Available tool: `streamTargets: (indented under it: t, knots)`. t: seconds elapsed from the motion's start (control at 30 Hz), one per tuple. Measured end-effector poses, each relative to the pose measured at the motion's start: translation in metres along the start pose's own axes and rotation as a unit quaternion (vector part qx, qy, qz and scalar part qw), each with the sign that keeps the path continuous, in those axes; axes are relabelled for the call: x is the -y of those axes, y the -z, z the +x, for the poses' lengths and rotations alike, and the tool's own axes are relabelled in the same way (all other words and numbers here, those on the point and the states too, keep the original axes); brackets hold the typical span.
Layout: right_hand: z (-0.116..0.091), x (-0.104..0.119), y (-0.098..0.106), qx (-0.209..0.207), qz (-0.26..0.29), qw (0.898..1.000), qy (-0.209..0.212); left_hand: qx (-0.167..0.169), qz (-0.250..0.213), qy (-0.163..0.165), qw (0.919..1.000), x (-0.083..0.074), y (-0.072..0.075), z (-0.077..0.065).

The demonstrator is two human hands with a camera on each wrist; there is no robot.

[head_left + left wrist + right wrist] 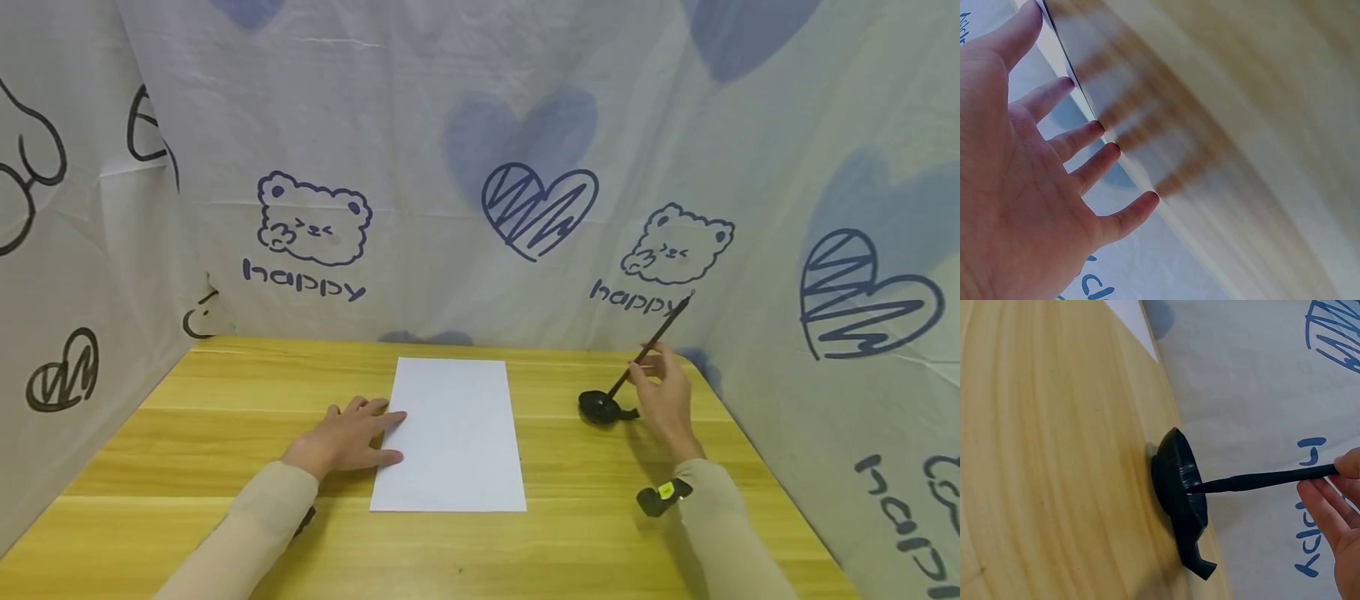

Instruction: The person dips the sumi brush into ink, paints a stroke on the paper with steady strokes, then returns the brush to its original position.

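Observation:
A white sheet of paper (pixel 453 442) lies on the wooden table. My left hand (pixel 348 437) rests at its left edge, fingers spread, with thumb and index fingertip on the paper; the left wrist view shows the palm side of this hand (pixel 1041 169). In my right hand (pixel 663 396) I pinch a dark writing brush (pixel 651 343) between thumb and fingers. The brush (pixel 1260 480) slants down, its tip inside a small black ink dish (pixel 1172 487) with a curved handle. That dish (pixel 597 407) stands right of the paper. The right hand (pixel 1344 519) is partly cut off in its wrist view.
The yellow wooden table (pixel 300 533) reaches back to a white curtain (pixel 420 167) printed with hearts, bears and words. The curtain also hangs along both sides. A black wrist device (pixel 663 497) with a yellow label sits at my right wrist.

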State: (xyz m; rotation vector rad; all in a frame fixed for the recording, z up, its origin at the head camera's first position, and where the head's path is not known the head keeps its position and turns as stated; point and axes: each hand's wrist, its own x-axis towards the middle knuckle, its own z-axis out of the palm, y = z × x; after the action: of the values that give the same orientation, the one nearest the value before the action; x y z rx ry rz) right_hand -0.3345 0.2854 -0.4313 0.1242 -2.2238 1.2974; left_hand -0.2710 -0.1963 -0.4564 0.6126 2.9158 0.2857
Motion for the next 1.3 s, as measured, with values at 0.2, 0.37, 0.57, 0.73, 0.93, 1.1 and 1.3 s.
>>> streamTargets:
  t: [0.2,0.37,0.57,0.73,0.93,1.1,1.3]
  knots:
    - [0.0033,0.0011,0.0014,-0.035,0.017,0.999,0.029,0.000,0.001,-0.002,1.0000,-0.0003,0.0006,-0.0005]
    - [0.0023,-0.0021,0.0016,-0.042,-0.009,0.998,0.036,0.003,-0.005,0.000,1.0000,-0.0015,0.0009,-0.0010]
    - [-0.0004,-0.0047,0.0015,-0.034,-0.029,0.998,0.035,0.005,-0.009,0.002,0.9999,-0.0025,0.0013,-0.0017]
    - [0.0005,-0.0032,0.0023,-0.040,-0.024,0.998,0.037,0.005,-0.008,0.001,1.0000,-0.0031,0.0021,-0.0020]
    - [0.0013,0.0005,0.0036,-0.036,-0.015,0.998,0.051,0.000,-0.007,0.000,1.0000,-0.0033,0.0031,-0.0027]
    - [-0.0012,0.0008,0.0052,-0.028,-0.043,0.997,0.056,-0.003,-0.004,-0.001,1.0000,-0.0023,0.0024,-0.0025]
    - [-0.0019,-0.0023,0.0068,-0.018,-0.053,0.997,0.062,-0.008,0.004,-0.003,1.0000,-0.0004,0.0002,-0.0018]
